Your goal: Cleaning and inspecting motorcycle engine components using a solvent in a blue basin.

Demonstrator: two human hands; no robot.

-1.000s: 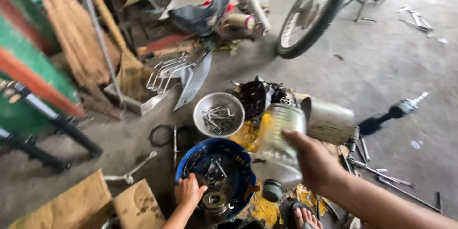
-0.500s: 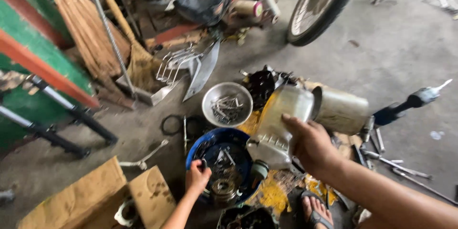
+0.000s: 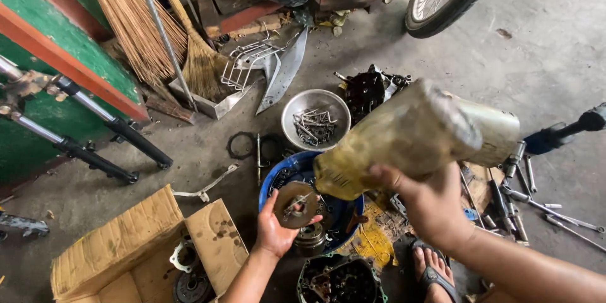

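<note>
Our left hand (image 3: 276, 230) fingers (image 3: 268, 205) cup a round metal disc (image 3: 296, 204) from below, face up, over the near rim of the blue basin (image 3: 273, 175). Our right hand (image 3: 429, 205) fingers (image 3: 384, 180) wrap the plastic bottle (image 3: 398, 136); its long axis runs from upper right to lower left, tilted with the lower end above the basin, just beside the disc. The steel bowl (image 3: 297, 107) of bolts lies just beyond the basin. A cardboard box (image 3: 126, 243) borders the left, tools (image 3: 536, 199) crowd the right; bare floor (image 3: 555, 44) opens far right.
</note>
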